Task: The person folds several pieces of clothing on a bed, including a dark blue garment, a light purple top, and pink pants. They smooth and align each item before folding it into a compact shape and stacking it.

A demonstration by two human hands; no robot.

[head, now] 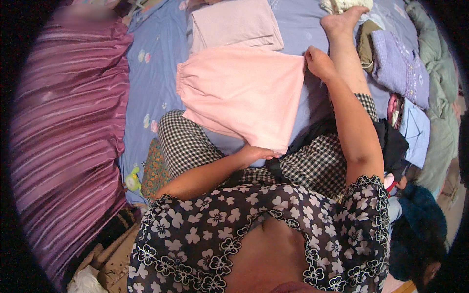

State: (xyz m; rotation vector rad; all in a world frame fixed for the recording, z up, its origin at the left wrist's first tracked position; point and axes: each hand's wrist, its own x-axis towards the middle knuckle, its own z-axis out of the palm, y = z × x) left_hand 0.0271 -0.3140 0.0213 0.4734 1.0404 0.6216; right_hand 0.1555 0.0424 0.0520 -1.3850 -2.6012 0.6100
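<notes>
Pink shorts with a gathered elastic waistband (242, 91) lie spread in front of me on a blue bedsheet, waistband to the left and leg hems to the right. My left hand (258, 154) grips the near hem corner, close to my lap. At the far hem corner, my right hand (318, 62) pinches the fabric and pulls it fairly taut. Just beyond the shorts lies a folded pale pink cloth garment (236, 23), its near edge partly covered by them.
Purple pleated fabric (73, 110) runs along the left. A green toy (132, 179) sits near my left knee. On the right are a folded lavender knit garment (399, 67), a light blue folded item (414, 132) and a grey-green quilt (441, 110). My bare leg (346, 55) stretches forward beside my right hand.
</notes>
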